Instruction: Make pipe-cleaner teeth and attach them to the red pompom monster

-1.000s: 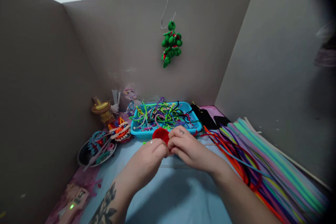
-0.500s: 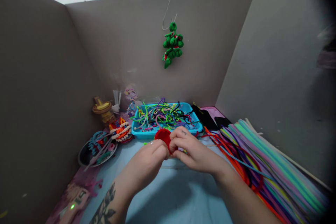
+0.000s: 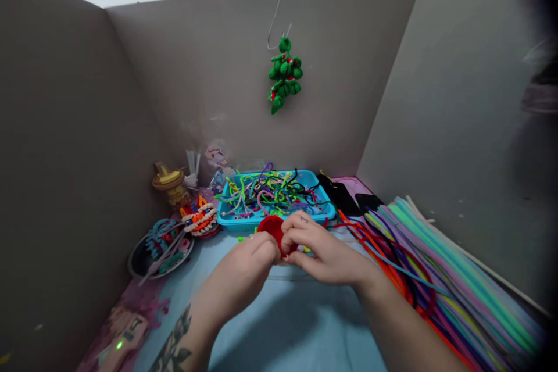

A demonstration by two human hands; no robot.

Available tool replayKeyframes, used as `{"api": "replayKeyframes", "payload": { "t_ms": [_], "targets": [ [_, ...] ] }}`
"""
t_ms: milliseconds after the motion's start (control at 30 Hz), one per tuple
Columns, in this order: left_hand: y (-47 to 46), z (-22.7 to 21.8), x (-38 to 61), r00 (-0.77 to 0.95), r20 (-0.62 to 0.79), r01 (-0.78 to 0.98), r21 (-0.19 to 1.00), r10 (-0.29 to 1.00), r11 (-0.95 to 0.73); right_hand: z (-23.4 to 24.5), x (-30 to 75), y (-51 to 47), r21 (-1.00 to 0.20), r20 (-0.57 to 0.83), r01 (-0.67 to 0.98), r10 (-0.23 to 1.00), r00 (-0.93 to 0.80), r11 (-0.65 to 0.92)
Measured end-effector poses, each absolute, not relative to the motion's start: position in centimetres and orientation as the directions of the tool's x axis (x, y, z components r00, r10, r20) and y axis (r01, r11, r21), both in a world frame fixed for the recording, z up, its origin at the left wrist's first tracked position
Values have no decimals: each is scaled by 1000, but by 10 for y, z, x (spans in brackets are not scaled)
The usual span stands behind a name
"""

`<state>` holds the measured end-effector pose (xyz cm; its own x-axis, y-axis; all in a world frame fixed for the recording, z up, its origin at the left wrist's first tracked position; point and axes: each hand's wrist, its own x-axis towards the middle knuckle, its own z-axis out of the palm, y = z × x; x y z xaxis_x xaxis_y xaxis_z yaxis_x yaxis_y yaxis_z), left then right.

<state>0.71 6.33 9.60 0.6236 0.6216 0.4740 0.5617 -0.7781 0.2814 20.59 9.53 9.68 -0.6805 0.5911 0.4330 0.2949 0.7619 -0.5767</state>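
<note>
Both my hands meet over the light blue table mat (image 3: 288, 325), just in front of a blue tray. My left hand (image 3: 244, 270) is closed, fingers curled and pinching a red fuzzy pipe-cleaner piece (image 3: 271, 225) that sticks up between the two hands. My right hand (image 3: 320, 250) is closed too, its fingertips pressed on the same red piece from the right. A bit of yellow-green pipe cleaner (image 3: 307, 249) shows under the right fingers.
The blue tray (image 3: 325, 209) holds a tangle of coloured pipe cleaners. A long pile of straight pipe cleaners (image 3: 440, 279) lies at the right. Finished woven pieces (image 3: 198, 218), a dark dish (image 3: 142, 258) and a yellow-capped jar (image 3: 168, 180) stand left. A green figure (image 3: 284, 72) hangs on the cardboard wall.
The hands stay together on the red piece, which has shifted slightly to the right; the fingers have only shifted slightly.
</note>
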Motion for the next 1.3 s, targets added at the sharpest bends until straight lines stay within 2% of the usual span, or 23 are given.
{"api": "replayKeyframes", "payload": {
  "t_ms": [233,333,400,467,533,567,667,733,800,867,900,967,1033,1100,1200,1300],
  "targets": [
    [63,95,8,638,495,533,269,590,-802,98,204,92,-562,452,293,583,-675,774],
    [65,92,9,602,514,515,336,612,-789,96,203,93,-553,489,289,585,-647,781],
    [69,90,9,437,582,492,483,685,-724,91,203,97,-566,577,316,640,-508,761],
    [74,89,10,120,599,367,714,792,-596,85,204,102,-619,665,362,710,-230,697],
    [82,88,10,-182,447,83,895,876,-439,79,206,108,-692,682,375,729,58,617],
    [85,88,10,-272,328,-89,927,905,-363,76,207,110,-717,672,372,726,148,589],
    [93,88,12,-328,-27,-507,849,944,-152,76,207,109,-717,680,402,701,217,570],
    [95,88,16,-285,-217,-669,742,934,-32,80,205,103,-648,744,465,631,218,604],
    [96,90,20,-236,-332,-764,644,913,37,85,203,96,-549,823,534,526,213,643],
    [95,92,25,-199,-379,-822,567,904,56,88,200,93,-492,854,557,496,159,668],
    [95,93,26,-186,-391,-842,536,901,58,88,199,93,-503,838,549,532,119,668],
    [93,95,29,-169,-406,-871,489,898,57,83,196,97,-600,730,511,683,35,615],
    [91,95,30,-147,-412,-891,450,899,61,76,192,103,-742,544,451,839,-28,496],
    [88,95,32,-115,-395,-905,420,911,68,67,187,108,-865,368,330,925,-93,378],
    [83,94,36,-67,-350,-911,403,934,86,61,179,109,-962,237,79,943,-234,262],
    [78,93,41,-34,-299,-899,426,954,102,62,175,107,-966,259,-77,919,-297,247]
  ]
}}
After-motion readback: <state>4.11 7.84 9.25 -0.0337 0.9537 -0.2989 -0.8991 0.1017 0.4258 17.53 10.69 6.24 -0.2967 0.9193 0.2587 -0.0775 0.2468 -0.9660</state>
